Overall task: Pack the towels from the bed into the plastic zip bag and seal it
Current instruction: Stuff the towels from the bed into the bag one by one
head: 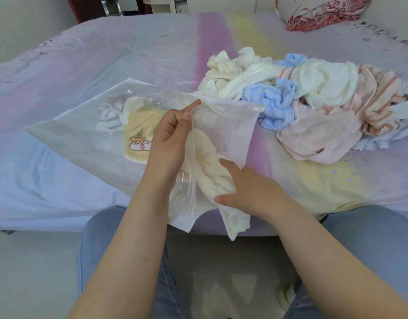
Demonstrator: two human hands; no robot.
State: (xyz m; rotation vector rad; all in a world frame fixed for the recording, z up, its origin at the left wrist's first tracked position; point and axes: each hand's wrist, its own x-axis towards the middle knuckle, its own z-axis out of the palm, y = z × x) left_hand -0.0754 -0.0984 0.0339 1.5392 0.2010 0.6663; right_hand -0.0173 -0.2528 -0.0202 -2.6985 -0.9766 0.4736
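The plastic zip bag (230, 125) lies on the bed (60, 157), left of the towel pile (313, 93). The left hand (170, 134) pinches its open edge. The right hand (246, 189) grips a cream towel (212, 180) half inside it

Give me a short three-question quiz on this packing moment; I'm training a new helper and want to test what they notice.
1. True or false: the plastic zip bag is already sealed.
2. Which hand holds the bag's mouth open? A) left hand B) right hand
3. What is the right hand pushing into the bag?

Key
1. False: the mouth gapes open, and a pile of towels is still on the bed.
2. A: the left hand pinches the bag's upper edge.
3. A cream towel, half inside, its tail hanging over the bed's edge. A yellow towel with a cartoon patch already lies inside.
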